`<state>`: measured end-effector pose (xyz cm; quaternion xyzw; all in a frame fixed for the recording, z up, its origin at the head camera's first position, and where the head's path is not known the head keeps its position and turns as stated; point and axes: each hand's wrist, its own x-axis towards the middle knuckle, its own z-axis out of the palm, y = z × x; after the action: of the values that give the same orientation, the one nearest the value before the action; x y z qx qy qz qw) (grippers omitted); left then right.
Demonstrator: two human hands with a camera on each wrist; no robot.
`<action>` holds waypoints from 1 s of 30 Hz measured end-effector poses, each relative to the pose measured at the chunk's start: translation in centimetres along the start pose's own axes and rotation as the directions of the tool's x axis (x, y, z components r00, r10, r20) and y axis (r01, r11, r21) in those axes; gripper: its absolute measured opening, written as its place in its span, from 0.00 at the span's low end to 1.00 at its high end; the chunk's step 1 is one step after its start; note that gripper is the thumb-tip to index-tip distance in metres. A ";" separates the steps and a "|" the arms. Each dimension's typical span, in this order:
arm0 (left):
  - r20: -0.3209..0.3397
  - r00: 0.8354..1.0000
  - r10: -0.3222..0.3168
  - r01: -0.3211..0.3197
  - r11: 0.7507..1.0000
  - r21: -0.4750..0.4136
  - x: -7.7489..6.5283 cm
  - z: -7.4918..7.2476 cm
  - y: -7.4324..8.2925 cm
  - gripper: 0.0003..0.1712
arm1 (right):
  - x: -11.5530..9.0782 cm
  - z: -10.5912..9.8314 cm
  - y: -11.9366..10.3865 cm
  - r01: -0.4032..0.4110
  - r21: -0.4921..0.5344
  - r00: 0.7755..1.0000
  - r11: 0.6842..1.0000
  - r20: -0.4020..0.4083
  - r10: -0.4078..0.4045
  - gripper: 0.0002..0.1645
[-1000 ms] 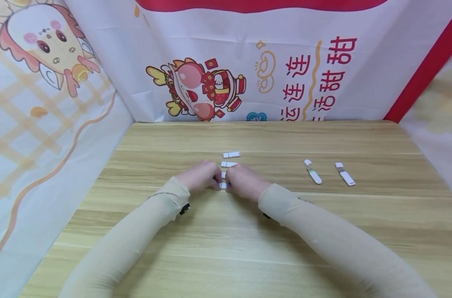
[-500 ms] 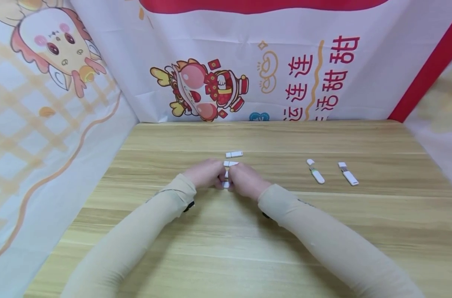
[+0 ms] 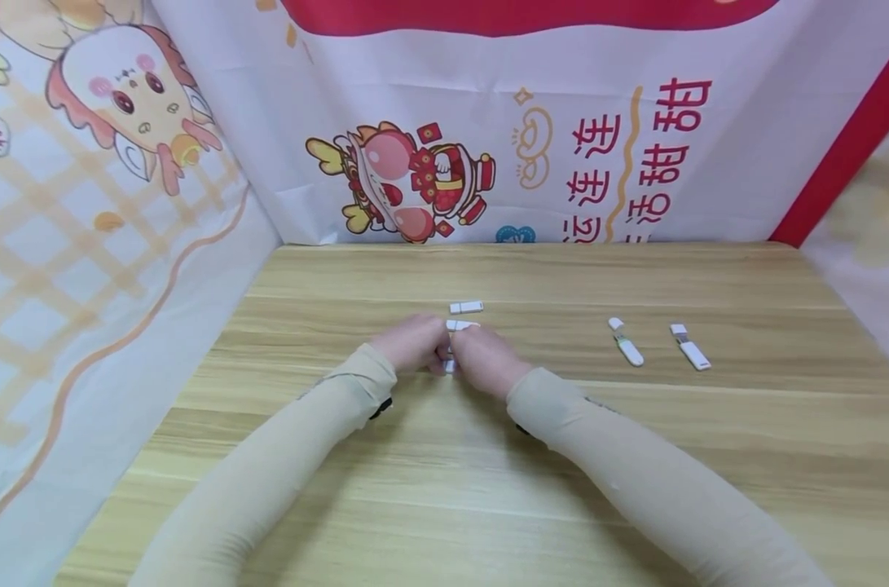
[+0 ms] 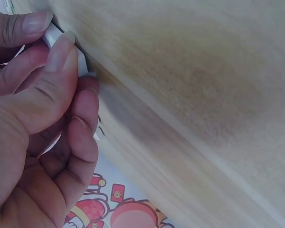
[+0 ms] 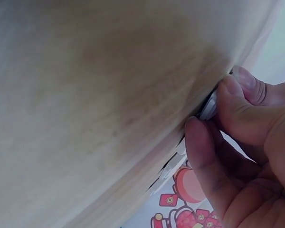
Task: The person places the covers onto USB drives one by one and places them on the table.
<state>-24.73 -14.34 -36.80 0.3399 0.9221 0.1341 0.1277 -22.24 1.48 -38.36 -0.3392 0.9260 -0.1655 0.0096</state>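
Observation:
Several white USB sticks form a column in the middle of the table. At its near end, my left hand point(image 3: 417, 342) and right hand point(image 3: 486, 359) meet over one white USB stick point(image 3: 450, 367). The left thumb and fingers pinch one end of this stick point(image 4: 82, 61) in the left wrist view. In the right wrist view, the right thumb and fingers pinch the stick point(image 5: 210, 107) low over the wood. Most of it is hidden by fingers. Just beyond the hands lies another capped USB stick point(image 3: 459, 325), partly covered by the right hand.
The farthest capped USB stick point(image 3: 466, 307) lies beyond the hands. To the right are a rounded USB stick point(image 3: 630, 351) and a rectangular one point(image 3: 694, 355), connectors exposed, caps at their far ends. Printed cloth point(image 3: 415, 65) hangs behind the wooden table point(image 3: 444, 505).
The head view has shifted slightly, moving the whole scene a little to the right. The gap between my hands looks narrower, and both keep their hold on the USB stick.

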 end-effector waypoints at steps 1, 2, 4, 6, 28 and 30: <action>-0.001 1.000 0.004 -0.004 1.000 0.003 0.1 0.0 0.0 0.10 | -0.1 0.0 0.0 -0.001 -0.005 1.000 1.000 -0.003 0.001 0.13; -0.002 1.000 0.009 -0.009 1.000 0.004 0.2 0.1 0.1 0.11 | -0.2 -0.1 0.0 -0.007 -0.005 1.000 1.000 -0.002 0.007 0.12; -0.004 1.000 0.022 -0.022 1.000 0.004 0.4 0.1 0.1 0.11 | -0.3 -0.1 0.1 -0.011 -0.002 1.000 1.000 -0.004 0.011 0.11; 0.000 1.000 0.030 -0.030 1.000 0.001 0.5 0.1 0.0 0.10 | -0.4 -0.1 0.1 -0.019 0.001 1.000 1.000 0.002 0.019 0.10; 0.044 0.996 0.072 -0.074 0.997 0.033 6.1 -3.6 6.0 0.12 | -10.2 -10.2 8.0 -0.228 -0.104 0.974 0.968 -0.034 0.226 0.11; 0.046 0.993 0.112 -0.114 0.992 0.049 7.8 -3.5 7.1 0.12 | -11.1 -10.6 9.3 -0.233 -0.115 0.972 0.966 -0.050 0.229 0.13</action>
<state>-27.43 -4.54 -32.31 0.3974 0.9015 0.1101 0.1310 -20.89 18.36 -32.30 -0.2259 0.9675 -0.1133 -0.0084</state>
